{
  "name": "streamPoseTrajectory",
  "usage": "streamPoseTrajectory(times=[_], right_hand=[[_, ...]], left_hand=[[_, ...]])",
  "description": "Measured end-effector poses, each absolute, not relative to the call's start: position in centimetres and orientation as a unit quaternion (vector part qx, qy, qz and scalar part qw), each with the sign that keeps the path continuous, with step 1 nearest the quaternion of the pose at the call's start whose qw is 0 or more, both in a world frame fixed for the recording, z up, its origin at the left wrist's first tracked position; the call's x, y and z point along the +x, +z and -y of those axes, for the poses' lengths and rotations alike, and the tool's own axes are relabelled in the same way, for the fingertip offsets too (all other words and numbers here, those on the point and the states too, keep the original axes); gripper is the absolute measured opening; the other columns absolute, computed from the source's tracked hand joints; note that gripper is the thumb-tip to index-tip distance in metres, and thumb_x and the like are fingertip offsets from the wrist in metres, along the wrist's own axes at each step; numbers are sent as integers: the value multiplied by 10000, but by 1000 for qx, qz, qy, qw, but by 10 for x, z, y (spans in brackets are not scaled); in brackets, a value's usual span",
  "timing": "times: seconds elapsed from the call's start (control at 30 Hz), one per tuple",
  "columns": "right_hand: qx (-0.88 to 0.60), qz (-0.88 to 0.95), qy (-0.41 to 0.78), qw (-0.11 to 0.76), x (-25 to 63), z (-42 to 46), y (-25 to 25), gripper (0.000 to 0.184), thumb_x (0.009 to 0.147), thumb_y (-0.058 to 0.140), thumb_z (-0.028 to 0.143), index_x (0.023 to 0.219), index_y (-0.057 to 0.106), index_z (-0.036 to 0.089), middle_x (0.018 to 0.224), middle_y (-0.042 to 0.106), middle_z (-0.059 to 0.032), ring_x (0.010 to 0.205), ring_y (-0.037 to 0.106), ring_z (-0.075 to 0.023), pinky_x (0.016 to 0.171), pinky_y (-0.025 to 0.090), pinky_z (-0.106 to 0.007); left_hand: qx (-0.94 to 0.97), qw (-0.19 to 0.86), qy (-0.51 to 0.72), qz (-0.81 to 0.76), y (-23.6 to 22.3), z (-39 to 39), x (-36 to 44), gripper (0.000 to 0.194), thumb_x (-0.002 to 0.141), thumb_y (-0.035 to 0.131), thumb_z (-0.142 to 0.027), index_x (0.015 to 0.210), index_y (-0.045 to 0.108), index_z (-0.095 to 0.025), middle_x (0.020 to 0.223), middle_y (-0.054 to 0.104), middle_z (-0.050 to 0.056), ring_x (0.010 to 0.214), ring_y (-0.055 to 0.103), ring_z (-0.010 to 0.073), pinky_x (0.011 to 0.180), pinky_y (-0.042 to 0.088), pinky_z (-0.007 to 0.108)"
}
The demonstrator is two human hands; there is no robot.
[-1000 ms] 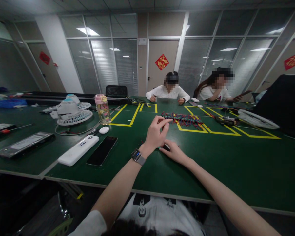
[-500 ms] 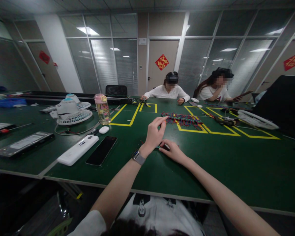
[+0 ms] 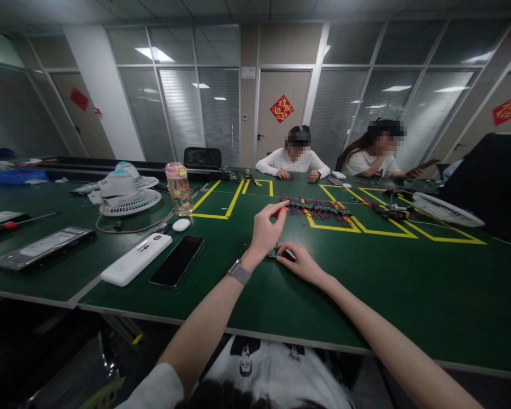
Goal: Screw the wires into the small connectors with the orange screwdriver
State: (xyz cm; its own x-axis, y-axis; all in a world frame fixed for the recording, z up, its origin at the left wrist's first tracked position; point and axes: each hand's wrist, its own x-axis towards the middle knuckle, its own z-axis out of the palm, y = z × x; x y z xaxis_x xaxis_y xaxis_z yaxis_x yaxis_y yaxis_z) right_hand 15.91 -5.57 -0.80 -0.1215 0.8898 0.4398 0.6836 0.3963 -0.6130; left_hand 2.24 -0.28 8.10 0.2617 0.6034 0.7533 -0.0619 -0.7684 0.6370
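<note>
In the head view, the left hand (image 3: 264,230), to the right of the smartphone (image 3: 177,261), has its fingers narrowed around what looks like an orange-handled screwdriver (image 3: 283,208), partly hidden by the hand. Since the earlier pictures its wrist has rolled: the watch (image 3: 239,272) now shows its band rather than its face, and more orange shows below the fingers. That suggests the tool is being turned.

The small green circuit board (image 3: 273,255) lies right of the smartphone, beneath the left hand. The right hand (image 3: 304,265) has stayed there, fingers curled at the board as if steadying it; whether they pinch or merely press, I cannot tell. The wired circuit boards (image 3: 319,210) lie beyond and right of the smartphone, unmoved.
</note>
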Motion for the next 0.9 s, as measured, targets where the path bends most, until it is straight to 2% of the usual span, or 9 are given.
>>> streamPoseTrajectory(times=[0.1, 0.2, 0.33, 0.43, 0.53, 0.63, 0.77, 0.83, 0.9], right_hand=[[-534, 737, 135, 393, 159, 56, -8, 49, 789, 595, 195, 836, 582, 191, 996, 675, -68, 1014, 623, -208, 889, 462, -356], [-537, 733, 137, 394, 159, 55, -10, 44, 785, 600, 206, 818, 577, 189, 1014, 672, -72, 998, 627, -207, 878, 462, -358], [-538, 734, 133, 394, 160, 53, -12, 42, 792, 594, 218, 789, 568, 184, 992, 671, -73, 972, 628, -206, 858, 464, -357], [-536, 736, 128, 392, 160, 53, -12, 35, 791, 592, 208, 790, 565, 186, 982, 669, -71, 977, 624, -205, 860, 460, -358], [-537, 735, 125, 395, 159, 54, -11, 34, 783, 590, 198, 780, 559, 187, 987, 667, -73, 960, 628, -206, 851, 461, -359], [-538, 735, 125, 394, 159, 54, -10, 33, 779, 588, 192, 785, 557, 185, 985, 667, -76, 958, 628, -209, 845, 463, -357], [-535, 742, 120, 387, 159, 55, -8, 40, 781, 589, 183, 818, 575, 180, 970, 664, -78, 970, 623, -211, 856, 463, -354], [-533, 745, 115, 385, 159, 55, -8, 59, 781, 595, 179, 839, 590, 180, 969, 665, -75, 975, 621, -210, 867, 461, -355], [-533, 744, 115, 387, 159, 55, -8, 67, 781, 602, 182, 848, 602, 183, 974, 667, -71, 975, 622, -208, 875, 461, -357]], left_hand=[[741, 252, 589, -200, 81, 3, 22, 155, 827, 603, -195, 944, 704, -200, 866, 607, 31, 802, 582, 126, 747, 476, 240], [736, 246, 593, -216, 80, 3, 22, 161, 815, 628, -247, 952, 709, -216, 923, 558, 39, 847, 571, 131, 785, 480, 251], [729, 353, 562, -165, 79, 1, 26, 265, 887, 489, -189, 1080, 668, -222, 1110, 564, 69, 1029, 567, 156, 832, 487, 252], [718, 412, 543, -137, 77, -2, 28, 279, 880, 493, -169, 1112, 646, -193, 1054, 625, 71, 947, 607, 149, 821, 495, 261], [727, 358, 563, -165, 77, -3, 26, 221, 820, 604, -193, 1028, 681, -194, 946, 623, 50, 873, 602, 142, 776, 493, 249], [730, 290, 585, -202, 78, 0, 24, 178, 789, 655, -239, 957, 705, -209, 933, 570, 37, 865, 579, 136, 783, 483, 246], [734, 313, 573, -186, 80, 2, 23, 256, 891, 469, -172, 1012, 691, -214, 1036, 577, 51, 978, 573, 139, 842, 470, 244], [733, 338, 566, -169, 80, 2, 24, 301, 900, 414, -128, 1024, 679, -199, 1008, 614, 47, 948, 591, 133, 826, 473, 240], [730, 340, 569, -168, 80, 1, 24, 280, 893, 428, -126, 1008, 676, -186, 951, 630, 43, 871, 605, 128, 785, 479, 237]])
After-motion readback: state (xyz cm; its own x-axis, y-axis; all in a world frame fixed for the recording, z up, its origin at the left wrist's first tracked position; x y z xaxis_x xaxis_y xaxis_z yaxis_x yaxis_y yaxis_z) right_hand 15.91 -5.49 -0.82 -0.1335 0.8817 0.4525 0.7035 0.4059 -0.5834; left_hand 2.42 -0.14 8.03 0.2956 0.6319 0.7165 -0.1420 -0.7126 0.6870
